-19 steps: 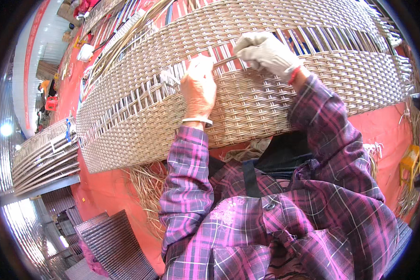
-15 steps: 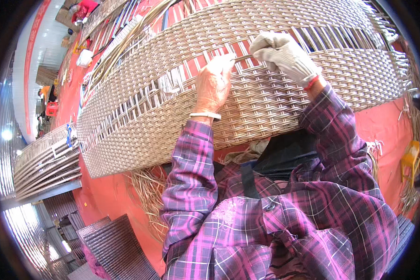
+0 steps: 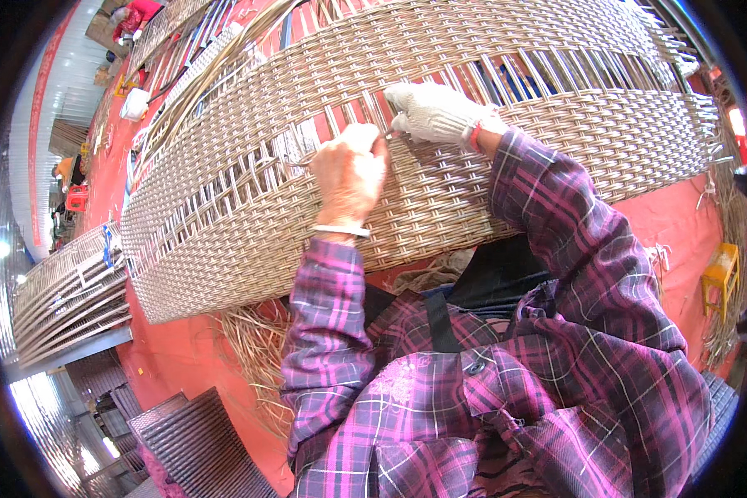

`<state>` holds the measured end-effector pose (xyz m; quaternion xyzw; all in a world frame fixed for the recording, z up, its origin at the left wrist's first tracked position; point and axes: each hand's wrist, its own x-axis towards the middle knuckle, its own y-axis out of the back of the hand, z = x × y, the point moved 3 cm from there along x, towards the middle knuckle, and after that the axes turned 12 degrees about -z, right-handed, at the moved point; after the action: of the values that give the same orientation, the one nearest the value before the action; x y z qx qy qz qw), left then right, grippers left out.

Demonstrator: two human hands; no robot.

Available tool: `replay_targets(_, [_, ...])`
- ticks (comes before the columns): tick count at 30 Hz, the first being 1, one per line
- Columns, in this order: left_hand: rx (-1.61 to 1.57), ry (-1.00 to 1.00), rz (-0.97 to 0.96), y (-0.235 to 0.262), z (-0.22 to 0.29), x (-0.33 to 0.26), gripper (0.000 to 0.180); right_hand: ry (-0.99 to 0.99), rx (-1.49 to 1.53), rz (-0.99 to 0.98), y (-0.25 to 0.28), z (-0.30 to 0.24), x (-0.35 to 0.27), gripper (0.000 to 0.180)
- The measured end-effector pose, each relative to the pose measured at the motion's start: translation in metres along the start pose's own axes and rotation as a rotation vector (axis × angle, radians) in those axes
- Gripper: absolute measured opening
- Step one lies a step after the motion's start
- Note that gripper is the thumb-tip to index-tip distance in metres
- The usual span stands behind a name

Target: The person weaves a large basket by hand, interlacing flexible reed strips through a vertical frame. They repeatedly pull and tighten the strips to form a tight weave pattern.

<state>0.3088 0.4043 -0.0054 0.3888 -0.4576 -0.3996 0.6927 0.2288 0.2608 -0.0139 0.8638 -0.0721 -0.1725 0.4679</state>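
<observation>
— Where, the woven panel point(image 3: 440, 191)?

— Tilted across the upper middle of the view, over the red floor point(image 3: 672, 224). Long near edge of the panel running just above the lap; left corner down near the loose straw-coloured strands point(image 3: 253, 349).

— And the left hand point(image 3: 350, 170)?

— Bare, on the panel's middle, at the lower edge of the open band of upright ribs. Curled tight, pinching a thin weaving strand point(image 3: 303, 163) that runs left from the hand. White bangle point(image 3: 340, 230) at the wrist.

— The right hand point(image 3: 436, 112)?

— In a white knit glove, just right of and above the left, touching it at the fingertips. Closed over the weave; whether gripping the same strand, cannot tell.

— Room to move?

— Unwoven gap open along the panel's length, left and right of both hands, ribs bare there. Panel's right end frayed, with loose ends sticking out. Below the near edge, bare red floor to the right, with a small yellow stool point(image 3: 720, 270) well clear of the panel. Left of the panel, tighter: stacked woven panels point(image 3: 66, 290) close by, a dark woven piece point(image 3: 195, 440) lower down.
</observation>
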Motion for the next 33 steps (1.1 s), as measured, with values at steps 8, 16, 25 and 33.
replay_targets(8, [-0.438,0.314,0.126,-0.033,-0.035,0.008,0.010,-0.010,0.287,-0.235,0.008,0.007,0.002,0.022])
replay_targets(16, [-0.328,0.051,0.303,-0.029,-0.007,0.007,0.010,0.104,0.742,0.021,0.028,0.026,-0.032,0.013])
replay_targets(25, [-0.331,-0.067,0.058,-0.046,0.053,0.050,0.017,-0.017,0.674,0.232,0.048,0.065,-0.092,0.009])
replay_targets(33, [-0.378,0.139,0.067,-0.018,0.020,0.032,0.007,-0.055,0.153,0.148,0.025,0.039,-0.053,0.040])
